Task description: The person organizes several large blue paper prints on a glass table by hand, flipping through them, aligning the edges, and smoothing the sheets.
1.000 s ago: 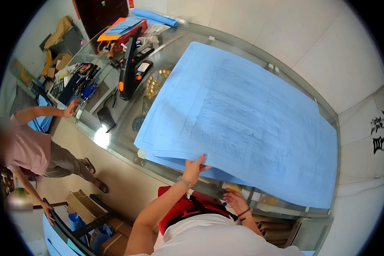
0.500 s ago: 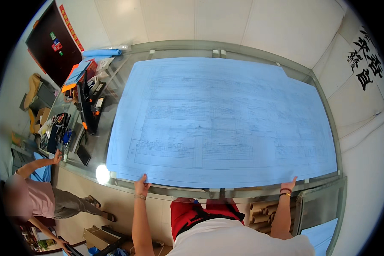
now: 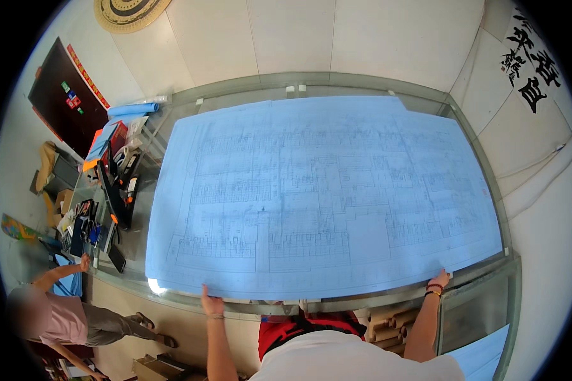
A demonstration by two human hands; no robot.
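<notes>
A large blue sheet of printed plans (image 3: pixel 311 184) lies spread over a glass-topped table, its fine dark linework facing up. At its near edge, left of my body, my left hand (image 3: pixel 213 303) has the paper's margin between thumb and fingers; the fingers beneath are partly hidden. My right hand (image 3: pixel 438 278), with bracelets at the wrist, holds the same edge near the right corner, fingers mostly out of sight. The sheet's far right corner has a stepped outline, perhaps from another sheet underneath.
Left on the table (image 3: pixel 136 251) lie a black-and-orange tool (image 3: pixel 115 197), a phone (image 3: pixel 117 259) and a blue roll (image 3: pixel 133 108). Another person (image 3: pixel 63 317) stands at the lower left. Cardboard tubes (image 3: pixel 388 330) sit beneath the table; a wall rises behind.
The view has tilted and shifted right. The sheet's near left corner now overlaps the bright light spot, and its printed lines show more clearly. Both hands stay on the near edge.
</notes>
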